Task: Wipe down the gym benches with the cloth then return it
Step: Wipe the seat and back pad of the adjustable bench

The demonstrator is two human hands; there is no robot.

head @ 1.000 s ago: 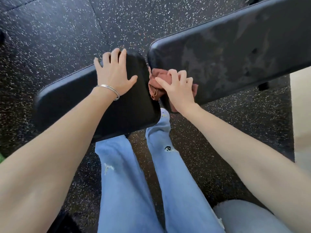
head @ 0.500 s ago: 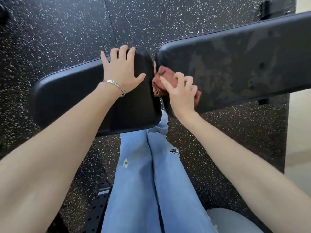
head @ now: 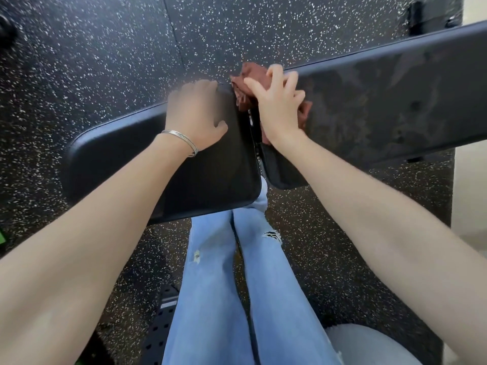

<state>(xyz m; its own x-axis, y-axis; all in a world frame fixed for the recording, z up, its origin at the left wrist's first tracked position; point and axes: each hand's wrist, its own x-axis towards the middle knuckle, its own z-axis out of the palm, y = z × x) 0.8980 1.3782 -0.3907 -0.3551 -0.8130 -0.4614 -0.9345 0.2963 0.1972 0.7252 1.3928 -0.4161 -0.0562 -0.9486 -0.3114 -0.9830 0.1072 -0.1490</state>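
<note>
Cloth (head: 252, 72) gripped by curled right hand (head: 279, 109) on back pad (head: 395, 101), left hand (head: 195, 114) flat on seat pad (head: 118, 164); wiping apparently underway, return pending.

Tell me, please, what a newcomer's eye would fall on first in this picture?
The right hand holding a crumpled reddish-brown cloth against the end of the long black bench pad, upper centre, stands out first. Beside it the left hand, a thin silver bangle on its wrist, rests on the shorter black seat pad. Light blue jeans fill the bottom centre.
</note>
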